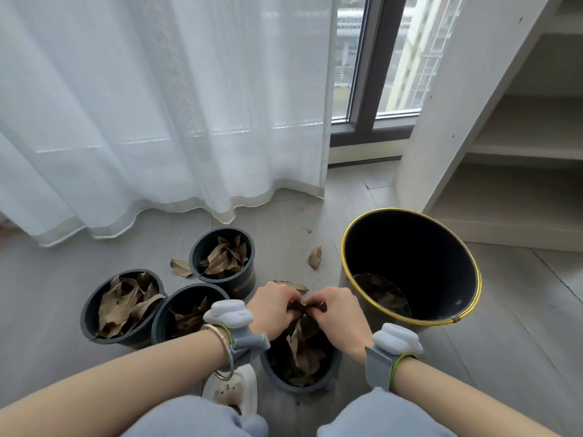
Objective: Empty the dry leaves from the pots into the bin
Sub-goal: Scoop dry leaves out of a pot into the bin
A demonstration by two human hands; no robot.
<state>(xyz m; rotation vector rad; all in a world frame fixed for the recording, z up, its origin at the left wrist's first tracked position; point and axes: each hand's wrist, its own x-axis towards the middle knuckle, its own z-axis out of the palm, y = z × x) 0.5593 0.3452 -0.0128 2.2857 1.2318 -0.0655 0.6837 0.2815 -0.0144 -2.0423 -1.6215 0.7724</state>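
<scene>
Head cam: your three leaf-filled dark pots crowd 9 o'clock, bare floor at 12. Left hand and right hand both pinch a clump of dry leaves above the nearest pot. Round black gold-rimmed bin sits at 2 o'clock.

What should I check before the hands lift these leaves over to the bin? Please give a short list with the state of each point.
1. Both hands hold the leaves: left hand and right hand pinch the bunch: ok.
2. Bunch is out of the near pot: not ok, its lower part hangs inside.
3. Bin stands open and upright beside the right hand: ok.
4. Bin has room: ok, few leaves at the bottom.
5. No leaf will drop: cannot tell.
</scene>
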